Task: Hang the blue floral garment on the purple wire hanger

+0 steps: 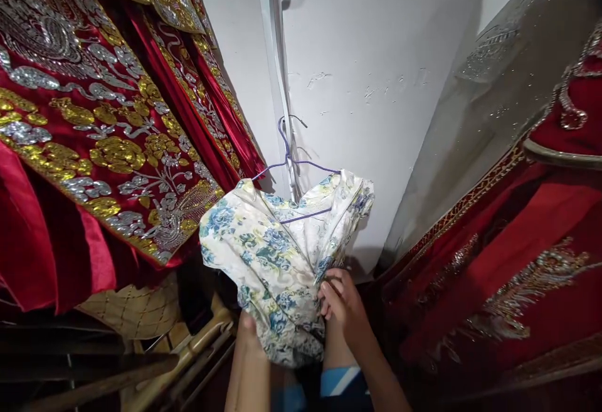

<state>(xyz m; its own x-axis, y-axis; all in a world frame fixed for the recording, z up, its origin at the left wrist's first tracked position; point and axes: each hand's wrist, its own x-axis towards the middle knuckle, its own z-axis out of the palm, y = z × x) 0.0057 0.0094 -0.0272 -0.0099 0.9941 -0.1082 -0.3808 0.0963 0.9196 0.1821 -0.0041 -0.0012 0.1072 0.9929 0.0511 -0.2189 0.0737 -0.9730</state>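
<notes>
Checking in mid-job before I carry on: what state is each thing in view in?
Floral garment: on the hanger, neckline open in a V, lower part bunched.
Purple hanger: inside the garment, hook end up; whether it bears on the pole is unclear.
Left hand: at the garment's lower side, fingers hidden.
Right hand: fingers bent at its front; grip unclear.
Embroidered red cloth: hanging, left.
Sheer fabric: draped, right.
</notes>
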